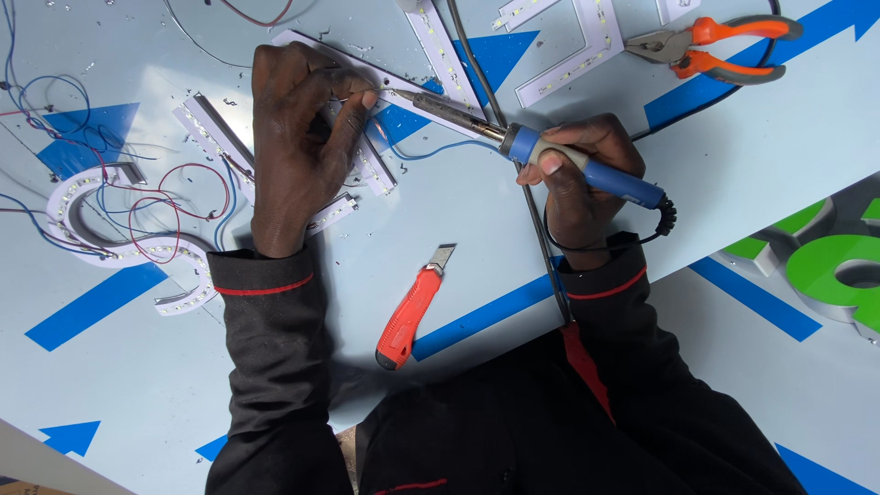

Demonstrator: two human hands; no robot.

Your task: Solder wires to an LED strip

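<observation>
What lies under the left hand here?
The left hand presses on white LED strips lying on the pale blue sheet. Whatever the fingertips pinch near the soldering iron tip is covered.

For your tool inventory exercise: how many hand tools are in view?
3: soldering iron in the right hand; red utility knife between the forearms; orange-handled pliers top right. Others may be outside the view.

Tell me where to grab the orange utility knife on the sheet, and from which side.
Grip the utility knife on its orange body, around the middle, coming from above with fingers across its two long sides. It lies flat and slanted, with the bare blade pointing up and away, so keep to the rounded rear end nearest the person.
</observation>
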